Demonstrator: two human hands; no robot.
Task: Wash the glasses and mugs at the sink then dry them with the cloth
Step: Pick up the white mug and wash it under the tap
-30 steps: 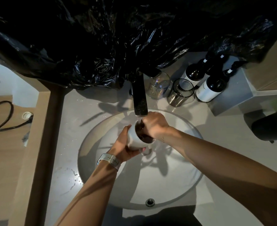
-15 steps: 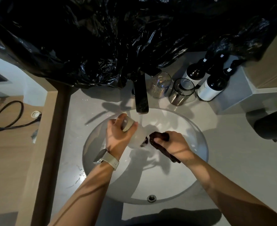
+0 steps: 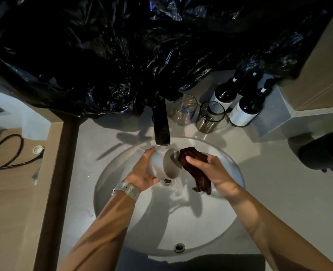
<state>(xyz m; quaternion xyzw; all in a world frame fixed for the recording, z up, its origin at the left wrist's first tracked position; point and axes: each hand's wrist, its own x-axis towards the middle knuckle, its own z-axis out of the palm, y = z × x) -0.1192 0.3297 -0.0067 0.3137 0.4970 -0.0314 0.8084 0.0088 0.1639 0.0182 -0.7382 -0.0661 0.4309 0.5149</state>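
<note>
Black plastic sheeting (image 3: 122, 45) is covering the wall behind a pale grey countertop (image 3: 279, 192). Light is coming in from the right, throwing hard shadows twd the left. Wood-tone panel (image 3: 322, 71) is sitting top right; wood surface (image 3: 9, 192) w/ a black cable (image 3: 7, 151) lying on it at left.

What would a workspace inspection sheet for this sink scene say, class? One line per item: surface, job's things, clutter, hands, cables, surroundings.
Surface: pale counter around round basin; tap running.
Job's things: white mug tipped sideways under the tap; dark cloth; two glasses behind the basin.
Clutter: two dark bottles; black object at the right edge.
Hands: left hand holds the mug; right hand grips the cloth.
Cables: black cable on the left wooden surface.
Surroundings: black plastic sheeting above.
</note>
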